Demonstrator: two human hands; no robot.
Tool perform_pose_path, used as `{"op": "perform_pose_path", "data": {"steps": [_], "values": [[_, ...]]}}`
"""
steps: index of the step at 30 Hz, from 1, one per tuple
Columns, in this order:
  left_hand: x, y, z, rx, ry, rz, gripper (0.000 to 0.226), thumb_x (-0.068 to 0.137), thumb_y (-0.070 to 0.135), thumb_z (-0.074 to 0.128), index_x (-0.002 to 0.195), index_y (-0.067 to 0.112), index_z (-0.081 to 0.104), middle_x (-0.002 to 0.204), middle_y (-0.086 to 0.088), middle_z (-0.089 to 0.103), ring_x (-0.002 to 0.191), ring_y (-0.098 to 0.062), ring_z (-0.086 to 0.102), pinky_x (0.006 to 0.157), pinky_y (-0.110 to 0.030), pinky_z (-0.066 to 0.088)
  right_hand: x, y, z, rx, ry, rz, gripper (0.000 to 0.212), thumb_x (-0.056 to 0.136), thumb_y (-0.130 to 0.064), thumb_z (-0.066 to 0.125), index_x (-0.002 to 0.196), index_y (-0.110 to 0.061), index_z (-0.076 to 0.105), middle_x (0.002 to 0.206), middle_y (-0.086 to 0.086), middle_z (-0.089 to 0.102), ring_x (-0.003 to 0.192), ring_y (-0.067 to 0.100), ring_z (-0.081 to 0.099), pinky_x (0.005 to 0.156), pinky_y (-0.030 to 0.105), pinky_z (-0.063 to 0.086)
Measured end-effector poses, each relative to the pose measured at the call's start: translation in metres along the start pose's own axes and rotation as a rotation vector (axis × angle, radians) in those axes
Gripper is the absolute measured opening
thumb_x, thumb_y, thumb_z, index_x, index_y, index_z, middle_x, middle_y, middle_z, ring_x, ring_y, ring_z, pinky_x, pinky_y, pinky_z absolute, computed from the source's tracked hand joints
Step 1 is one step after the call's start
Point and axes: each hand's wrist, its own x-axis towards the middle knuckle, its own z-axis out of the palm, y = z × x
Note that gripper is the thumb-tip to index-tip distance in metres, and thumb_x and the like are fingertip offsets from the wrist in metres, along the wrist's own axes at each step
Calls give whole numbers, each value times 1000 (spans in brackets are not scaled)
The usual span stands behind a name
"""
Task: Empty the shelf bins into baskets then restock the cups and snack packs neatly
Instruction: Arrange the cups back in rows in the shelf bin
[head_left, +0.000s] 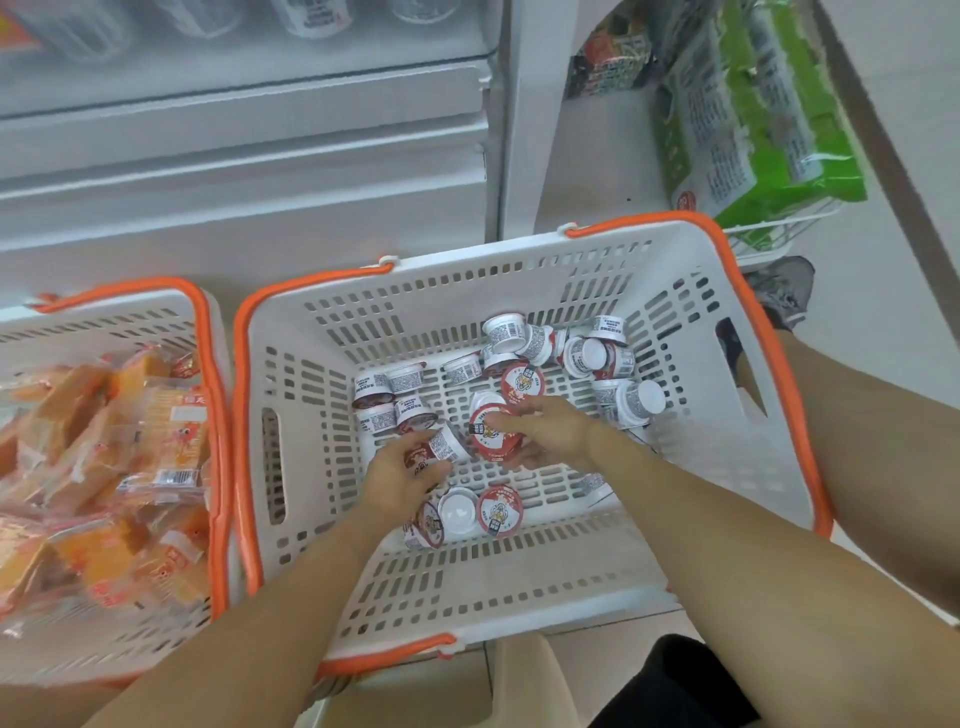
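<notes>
A white basket with orange handles (691, 244) stands in the middle, with several small white cups with red lids scattered on its floor (597, 358). My left hand (400, 480) grips one cup lying on its side (441, 447). My right hand (550, 431) reaches in from the right and holds a cup with its red lid facing up (491, 436). Three more cups (462, 514) lie just below my hands. A second basket (197, 322) at the left is filled with orange snack packs (114, 467).
A white shelf unit with a glass-fronted upper level (249, 150) rises behind the baskets. Green and white cartons (748, 119) sit in a wire rack at the upper right. A grey shoe (784, 291) shows behind the basket's right corner.
</notes>
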Motion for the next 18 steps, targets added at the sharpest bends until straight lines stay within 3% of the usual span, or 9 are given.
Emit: {"op": "perform_pose_path", "data": {"steps": [3,5,8,10,12,15,18], "values": [[-12,24,-14,-161,-8,75,52,90,12,71,139,14,54,123,0,61,95,-5,65,81,-20,55,-14,-26,3,39,-11,-49,46,86,-44,77,115,-11,65,91,5,72,70,19,69,64,29,51],[-22,38,-24,-242,-26,120,49,92,10,68,138,15,52,109,8,60,79,7,64,67,-12,53,-24,-43,6,79,4,-88,40,86,-45,75,110,-13,69,81,4,66,65,16,56,63,30,47],[-34,52,-39,-339,-49,184,51,92,16,68,141,15,52,120,3,65,89,-4,67,76,-20,56,-41,-63,9,117,-17,-136,39,88,-49,71,110,-17,69,93,2,73,79,19,62,77,35,53],[-41,60,-46,-361,-61,231,50,93,19,68,141,18,53,127,2,65,98,-8,68,81,-24,57,-52,-69,14,169,-74,-161,40,91,-50,67,117,-20,69,108,3,74,99,26,67,87,48,57],[-47,65,-48,-388,-65,259,47,92,18,69,137,18,57,126,1,67,97,-7,68,79,-24,56,-64,-73,22,262,-160,-185,35,95,-42,64,117,-15,68,105,9,74,100,32,67,94,57,54],[-53,65,-46,-430,-24,263,43,89,14,73,130,16,63,120,-5,70,96,-9,69,78,-24,55,-77,-78,35,324,-165,-219,31,97,-35,62,113,-8,67,98,11,76,90,28,72,93,51,56],[-58,63,-46,-514,9,234,44,81,19,80,123,17,68,119,-5,70,106,-16,68,84,-26,55,-82,-80,46,325,-173,-257,42,95,-34,64,124,-3,63,113,18,73,102,31,71,87,44,59]]}}
